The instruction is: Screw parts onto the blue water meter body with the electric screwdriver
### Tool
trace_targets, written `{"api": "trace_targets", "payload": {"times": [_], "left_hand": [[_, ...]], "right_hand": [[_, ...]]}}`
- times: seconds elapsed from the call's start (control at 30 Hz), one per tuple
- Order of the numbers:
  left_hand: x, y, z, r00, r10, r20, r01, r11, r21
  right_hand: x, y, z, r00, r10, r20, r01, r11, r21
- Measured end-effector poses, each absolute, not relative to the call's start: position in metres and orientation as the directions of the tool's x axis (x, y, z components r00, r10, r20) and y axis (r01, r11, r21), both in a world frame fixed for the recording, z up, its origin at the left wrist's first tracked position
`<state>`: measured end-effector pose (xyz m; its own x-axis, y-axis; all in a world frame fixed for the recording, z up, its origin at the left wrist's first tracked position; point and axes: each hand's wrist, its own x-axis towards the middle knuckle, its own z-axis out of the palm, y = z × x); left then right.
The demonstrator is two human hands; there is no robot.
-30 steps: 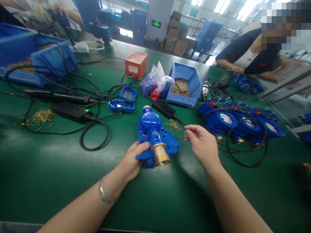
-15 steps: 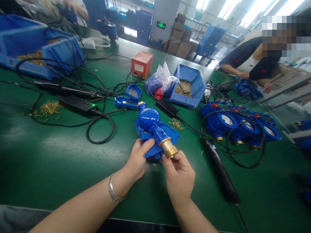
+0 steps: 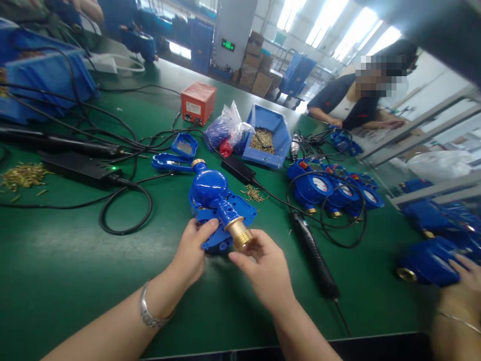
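Observation:
A blue water meter (image 3: 209, 186) sits upside down over the green table, its threaded brass end (image 3: 241, 237) pointing toward me. Under its round body is a blue plastic housing (image 3: 240, 210). My left hand (image 3: 193, 248) grips the housing's left side, thumb on top. My right hand (image 3: 266, 265) is at the brass end, thumb and fingers apart; whether its fingertips touch the brass is hidden. Behind the meter lie a blue ring-shaped cover (image 3: 171, 162) and another blue lidded piece (image 3: 185, 145). Small brass screws (image 3: 252, 193) are scattered to the meter's right.
An electric screwdriver (image 3: 315, 255) lies right, another (image 3: 60, 140) left, with looping cables. Further back are a red box (image 3: 198, 104) and a blue screw bin (image 3: 283, 131). Finished-looking meters (image 3: 319, 185) stand right. Another person's hand (image 3: 468, 273) touches a meter (image 3: 428, 263) at far right.
The view has swung right, so things appear further left. My right thumb has come away from the housing and its fingers have spread. A co-worker's hand has come into view at far right.

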<state>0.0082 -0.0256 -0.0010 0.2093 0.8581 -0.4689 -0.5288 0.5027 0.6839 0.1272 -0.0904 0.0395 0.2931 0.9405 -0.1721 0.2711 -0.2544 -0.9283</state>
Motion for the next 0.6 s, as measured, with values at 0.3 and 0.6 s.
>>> {"api": "trace_targets", "payload": {"times": [0.3,0.6], "left_hand": [[0.006,-0.02,-0.002,0.302,0.769,-0.564,-0.423,0.638,0.644],[-0.001,-0.013,-0.006,0.341,0.722,-0.602,-0.34,0.692,0.636]], "right_hand": [[0.273,-0.117,0.026,0.644,0.742,-0.187,0.747,-0.663,-0.06],[0.288,-0.145,0.045,0.569,0.793,-0.216,0.698,-0.605,-0.383]]}}
